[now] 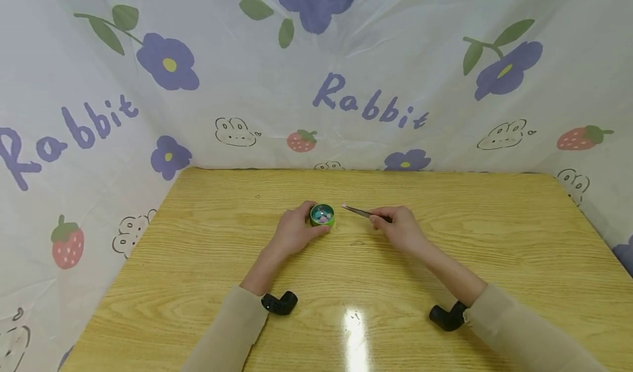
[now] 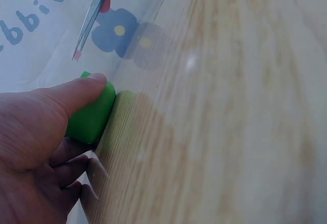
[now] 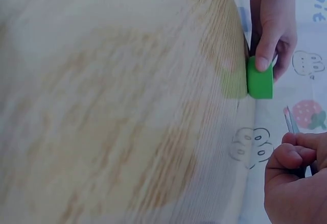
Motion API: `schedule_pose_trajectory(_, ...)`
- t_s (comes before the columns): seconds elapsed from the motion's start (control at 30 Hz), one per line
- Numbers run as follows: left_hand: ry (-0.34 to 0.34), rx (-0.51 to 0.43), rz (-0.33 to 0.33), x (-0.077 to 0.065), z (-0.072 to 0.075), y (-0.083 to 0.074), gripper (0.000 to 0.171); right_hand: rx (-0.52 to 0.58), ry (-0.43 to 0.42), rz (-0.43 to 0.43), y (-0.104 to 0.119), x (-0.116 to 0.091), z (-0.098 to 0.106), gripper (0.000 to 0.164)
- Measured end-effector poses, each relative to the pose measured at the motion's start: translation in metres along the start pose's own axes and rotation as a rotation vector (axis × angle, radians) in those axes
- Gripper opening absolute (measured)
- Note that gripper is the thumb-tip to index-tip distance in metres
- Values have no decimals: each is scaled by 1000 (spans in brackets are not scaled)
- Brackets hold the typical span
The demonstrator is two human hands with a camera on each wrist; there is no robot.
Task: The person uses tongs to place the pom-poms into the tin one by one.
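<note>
A small round green container [image 1: 323, 223] stands on the table, with several pink, teal and pale pieces [image 1: 322, 216] inside. My left hand [image 1: 295, 230] grips it from the left, thumb on the near side; in the left wrist view the thumb lies along the green wall [image 2: 93, 113]. To the right, my right hand [image 1: 401, 229] holds dark metal tweezers [image 1: 360, 212] between thumb and fingers. Their tips pinch a tiny pink piece [image 1: 344, 205], held just right of the container and apart from it. The tweezers [image 2: 89, 22] also show in the left wrist view.
The wood-grain table [image 1: 217, 284] spreads around both hands. A white cloth [image 1: 237, 75] printed with flowers, strawberries and rabbits hangs behind and at the sides. Black curved wrist devices [image 1: 279, 303] sit at both sleeve cuffs.
</note>
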State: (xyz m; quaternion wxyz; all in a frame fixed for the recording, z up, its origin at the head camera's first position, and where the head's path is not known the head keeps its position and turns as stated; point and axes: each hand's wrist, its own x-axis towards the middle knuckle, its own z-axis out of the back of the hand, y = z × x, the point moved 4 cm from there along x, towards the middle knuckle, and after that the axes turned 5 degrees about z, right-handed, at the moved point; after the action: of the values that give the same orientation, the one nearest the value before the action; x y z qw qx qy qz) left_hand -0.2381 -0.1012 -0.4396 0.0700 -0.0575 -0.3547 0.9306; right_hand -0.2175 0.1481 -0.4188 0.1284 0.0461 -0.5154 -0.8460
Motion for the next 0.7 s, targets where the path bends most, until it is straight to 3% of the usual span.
schedule_pose_trajectory(0.7,0,0,2,1,-1,1,61,0,11,25,6,0,-17,25)
